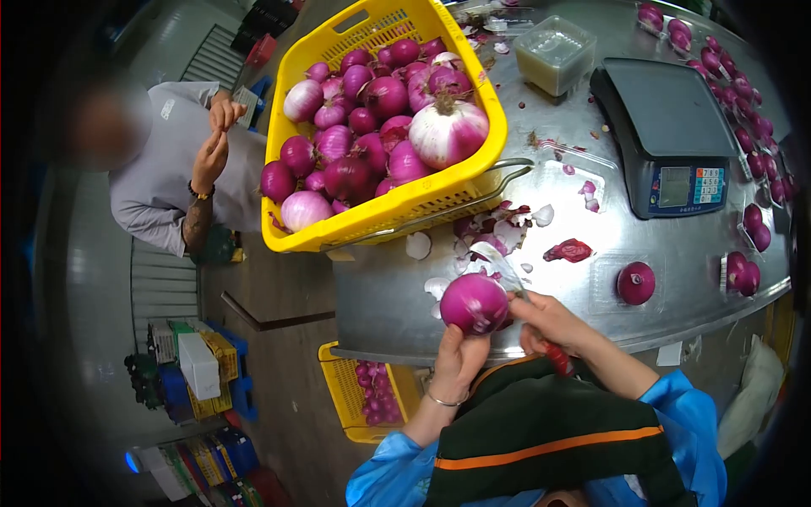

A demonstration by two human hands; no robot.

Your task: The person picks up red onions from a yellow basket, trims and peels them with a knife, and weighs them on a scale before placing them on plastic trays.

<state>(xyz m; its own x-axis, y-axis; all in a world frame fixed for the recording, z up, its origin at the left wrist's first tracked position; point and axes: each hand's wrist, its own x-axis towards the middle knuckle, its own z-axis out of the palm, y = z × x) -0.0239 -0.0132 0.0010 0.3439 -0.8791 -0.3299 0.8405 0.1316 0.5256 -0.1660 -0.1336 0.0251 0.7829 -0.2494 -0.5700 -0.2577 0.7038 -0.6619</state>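
Observation:
My left hand holds a large red onion from below, over the near edge of the steel table. In my right hand is a knife with a red handle; its pale blade points away from me, just behind the onion. Some of the blade is hard to make out against the peel. Loose purple and white onion skins lie on the table past the onion. To the right, a single peeled onion sits on a clear tray.
A yellow crate heaped with red onions stands at the table's left. Behind are a plastic tub and a digital scale. Packed onions line the right edge. Below, another yellow crate holds onions; a person stands at left.

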